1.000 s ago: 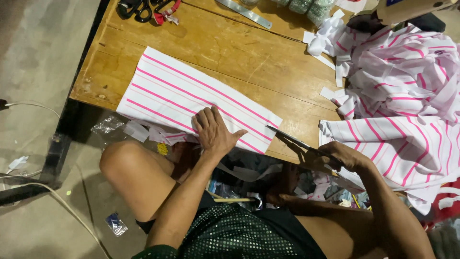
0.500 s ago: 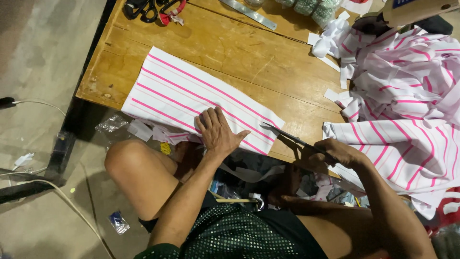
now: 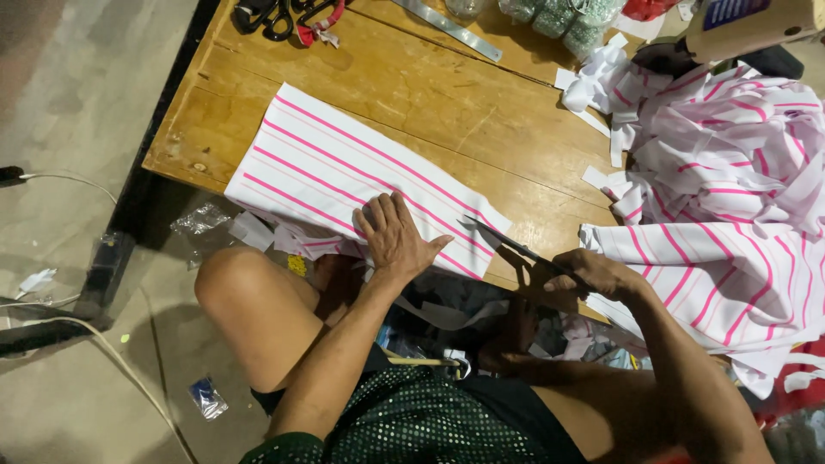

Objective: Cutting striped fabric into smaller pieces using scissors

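Cutting striped cloth at a wooden table.

The left hand (image 3: 394,238) lies flat, fingers spread, pressing on the cloth (image 3: 344,172), a white piece with pink stripes that runs up and left from it across the table (image 3: 447,94). Just right of it, the right hand (image 3: 593,275) is closed around scissors (image 3: 516,247), blades parted at the cloth's near edge. Right of that hand, a pile (image 3: 730,189) of the same cloth.

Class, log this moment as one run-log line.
left hand: flat on striped fabric piece | right hand: holds scissors, blades at fabric's end | wooden table
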